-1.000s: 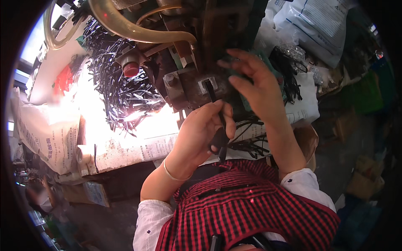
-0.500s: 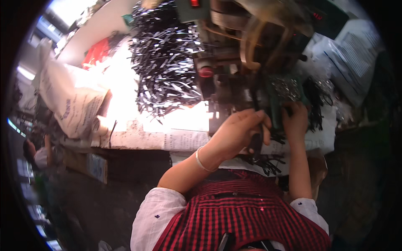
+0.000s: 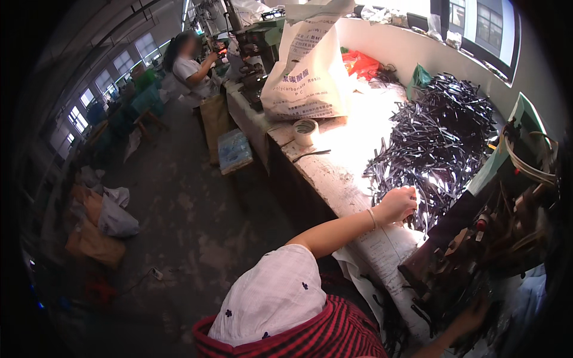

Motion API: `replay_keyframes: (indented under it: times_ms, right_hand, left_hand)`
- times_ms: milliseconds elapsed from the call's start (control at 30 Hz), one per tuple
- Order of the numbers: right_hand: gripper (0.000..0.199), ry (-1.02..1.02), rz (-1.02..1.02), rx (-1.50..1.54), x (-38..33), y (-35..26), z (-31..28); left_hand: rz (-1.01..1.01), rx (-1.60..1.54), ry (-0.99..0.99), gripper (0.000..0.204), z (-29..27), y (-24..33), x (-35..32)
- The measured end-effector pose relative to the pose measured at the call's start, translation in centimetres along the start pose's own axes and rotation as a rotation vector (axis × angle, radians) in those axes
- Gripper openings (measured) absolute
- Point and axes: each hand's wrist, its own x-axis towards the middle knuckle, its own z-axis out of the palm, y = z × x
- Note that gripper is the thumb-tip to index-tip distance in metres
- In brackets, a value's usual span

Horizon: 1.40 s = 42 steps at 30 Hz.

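My left hand [image 3: 395, 206] reaches to the near edge of a big pile of slim, glossy black plastic strips [image 3: 439, 143], shaped rather like eyeglass temples. Its fingers are curled together against the strips, and what sits between them is hidden. Low at the right, my right hand [image 3: 471, 317] lies in shadow below a dark bench machine [image 3: 489, 238]. Its fingers are blurred, so I cannot make out what they hold or touch. A single black strip [image 3: 311, 154] lies apart on the table near a roll of tape [image 3: 305, 132].
A white printed sack [image 3: 307, 83] stands on the worn table [image 3: 322, 176], with a red plastic bag [image 3: 360, 64] behind it. Another person [image 3: 191, 68] works farther along the bench. Bags [image 3: 116, 212] lie on the floor at the left. Windows line the back right.
The view has swung left. My left hand has left the machine, where it held a dark piece, and is now at the black pile. The right hand stays by the machine.
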Motion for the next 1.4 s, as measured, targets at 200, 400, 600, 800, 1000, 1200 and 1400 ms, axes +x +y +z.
replay_keyframes:
  times_ms: [200, 400, 600, 800, 1000, 1200, 1400]
  right_hand:
    - [0.036, -0.030, 0.038, -0.041, -0.9, 1.1, -1.2]
    - [0.038, 0.008, 0.075, 0.095, -0.4, -1.6, -0.5]
    - [0.035, 0.119, 0.220, -0.175, -5.3, 0.5, -5.6]
    - [0.015, 0.129, -0.077, 0.312, -3.6, -8.8, -5.2]
    - [0.030, 0.133, 0.003, 0.734, -0.1, -14.4, -1.6]
    - [0.042, 0.108, 0.032, 0.982, -1.0, -15.1, -1.1]
    - [0.050, 0.002, 0.063, 1.084, -1.9, -18.2, -3.2]
  left_hand:
    - [0.037, 0.114, 0.348, 0.008, -5.4, 1.1, 5.4]
    - [-0.235, 0.230, 0.208, 0.005, -1.4, -3.5, 4.2]
    - [-0.151, -0.071, 0.319, 0.007, 1.0, 2.9, 4.1]
    - [-0.157, -0.380, 0.354, 0.014, -2.2, 6.1, 5.3]
    - [-0.282, -0.922, 0.322, 0.009, 0.4, 9.4, 2.9]
    - [-0.121, -0.864, 0.420, 0.008, -5.3, 15.6, 3.6]
    - [0.485, -0.555, 0.368, 0.021, -8.0, 19.3, 3.6]
